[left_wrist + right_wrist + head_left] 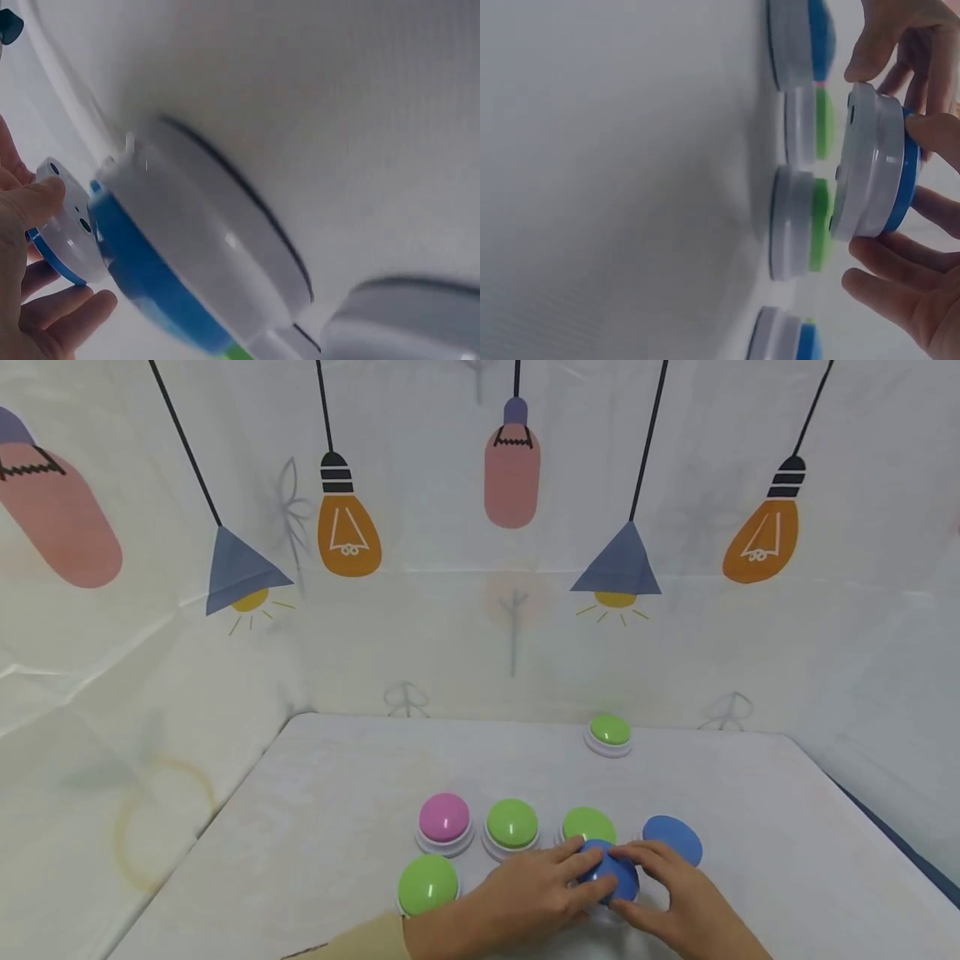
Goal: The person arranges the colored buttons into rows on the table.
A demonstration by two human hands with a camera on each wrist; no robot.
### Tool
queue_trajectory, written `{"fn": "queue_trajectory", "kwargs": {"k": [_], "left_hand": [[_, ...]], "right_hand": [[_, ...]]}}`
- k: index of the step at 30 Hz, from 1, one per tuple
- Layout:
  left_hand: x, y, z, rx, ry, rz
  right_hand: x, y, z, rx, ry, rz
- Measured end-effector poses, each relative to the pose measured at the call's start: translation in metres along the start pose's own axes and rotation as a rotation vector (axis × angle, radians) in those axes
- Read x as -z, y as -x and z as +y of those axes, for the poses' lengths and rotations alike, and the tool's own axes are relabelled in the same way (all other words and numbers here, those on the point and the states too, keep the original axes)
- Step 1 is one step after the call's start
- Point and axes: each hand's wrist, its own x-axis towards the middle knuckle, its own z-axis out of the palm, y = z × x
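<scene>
Both hands hold one blue-domed push button (617, 881) above the table, in the head view at lower right of centre. My left hand (534, 892) grips it from the left; in the left wrist view the thumb (43, 201) presses the white base and fingers lie by the blue side. My right hand (693, 900) holds it from the right, fingers at the base rim and on the dome in the right wrist view. The base is tilted so its underside with dark holes partly shows. A second blue push button (161, 277) stands below the left hand, hidden in the head view.
A row behind the hands has a pink push button (444, 818), a green one (512, 824), another green one (588, 825) and a blue one (672, 840). One green button (427, 885) stands left of the left wrist; another (610, 729) is at the white table's (360, 768) back edge.
</scene>
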Motion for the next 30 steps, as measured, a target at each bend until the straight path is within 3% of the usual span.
{"fn": "queue_trajectory", "kwargs": {"k": [3, 5, 13, 16, 23, 30], "left_hand": [[-0.003, 0.002, 0.009, -0.018, 0.058, 0.001], [-0.004, 0.004, 0.014, -0.030, 0.082, -0.015], [-0.004, 0.010, 0.027, -0.046, 0.121, -0.142], [-0.003, 0.010, 0.028, -0.039, 0.129, -0.180], [-0.003, 0.010, 0.029, -0.065, 0.105, -0.191], [-0.002, 0.010, 0.028, -0.058, 0.159, -0.225]], "right_hand": [[-0.007, 0.011, 0.008, 0.103, 0.012, 0.025], [-0.011, 0.017, 0.011, 0.109, -0.005, 0.010], [-0.012, 0.028, 0.009, -0.150, -0.037, -0.247], [-0.010, 0.027, 0.007, -0.157, -0.025, -0.280], [-0.010, 0.027, 0.004, -0.179, -0.020, -0.373], [-0.009, 0.027, -0.001, -0.230, -0.014, -0.384]]}}
